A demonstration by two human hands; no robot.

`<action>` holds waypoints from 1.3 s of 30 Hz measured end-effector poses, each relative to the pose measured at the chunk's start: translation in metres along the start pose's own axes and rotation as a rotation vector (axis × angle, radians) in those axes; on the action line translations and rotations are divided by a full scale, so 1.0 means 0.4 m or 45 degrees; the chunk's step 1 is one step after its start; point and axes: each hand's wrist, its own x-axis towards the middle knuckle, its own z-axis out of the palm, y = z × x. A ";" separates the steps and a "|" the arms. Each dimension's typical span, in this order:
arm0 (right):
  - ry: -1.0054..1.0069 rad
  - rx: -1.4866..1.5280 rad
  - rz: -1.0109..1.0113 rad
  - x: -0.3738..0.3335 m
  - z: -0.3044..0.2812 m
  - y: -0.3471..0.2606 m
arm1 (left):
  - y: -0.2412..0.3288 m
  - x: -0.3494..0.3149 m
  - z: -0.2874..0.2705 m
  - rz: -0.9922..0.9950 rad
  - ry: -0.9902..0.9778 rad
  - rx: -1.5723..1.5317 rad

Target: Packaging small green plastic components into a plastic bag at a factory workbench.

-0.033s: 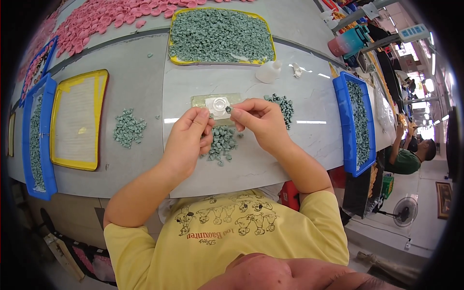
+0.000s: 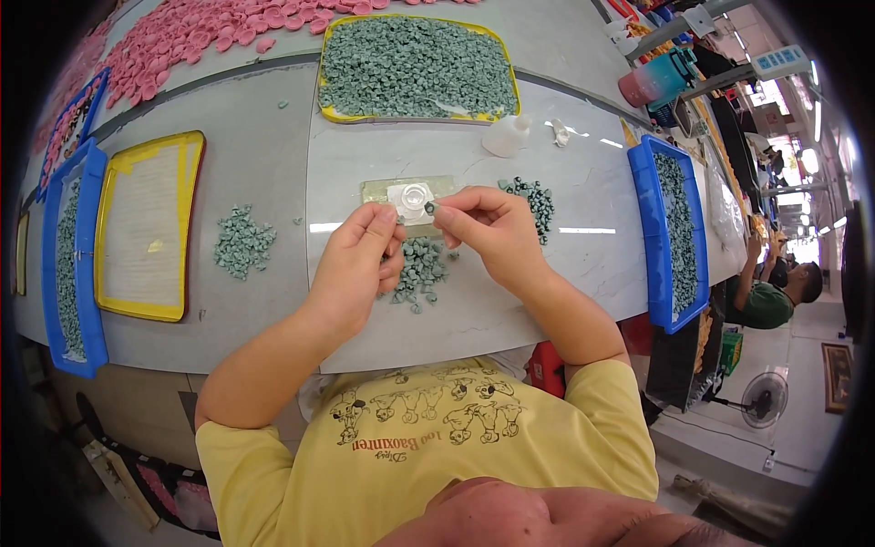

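My right hand (image 2: 497, 232) is closed in a pinch on a small dark green piece (image 2: 430, 208). Opposite it, my left hand (image 2: 357, 253) also pinches; a bit of green shows at its fingertips, mostly hidden. Just beyond the fingertips, a clear round dish (image 2: 416, 195) sits on a pale green block (image 2: 378, 190). Under and between my hands lies a loose pile of small green pieces (image 2: 421, 264). Another pile of darker, shinier green pieces (image 2: 540, 208) is by my right hand.
A yellow-rimmed tray (image 2: 415, 68) full of green pieces lies at the back, near a white squeeze bottle (image 2: 507, 137). Blue bins (image 2: 649, 182) flank the table. Leftward are a yellow-framed tray (image 2: 146, 228) and a green heap (image 2: 243, 241). Pink cup-like pieces (image 2: 196, 36) spread far left.
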 end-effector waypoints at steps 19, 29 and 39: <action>-0.146 -1.098 -1.411 0.010 0.026 0.019 | 0.024 -0.003 -0.011 -0.249 -0.103 -0.062; -0.111 -1.165 -1.667 0.033 0.034 0.032 | 0.014 -0.004 -0.018 -0.260 -0.123 -0.102; -0.210 -0.934 -1.453 0.025 0.038 0.031 | 0.006 -0.017 -0.018 0.239 -0.024 0.303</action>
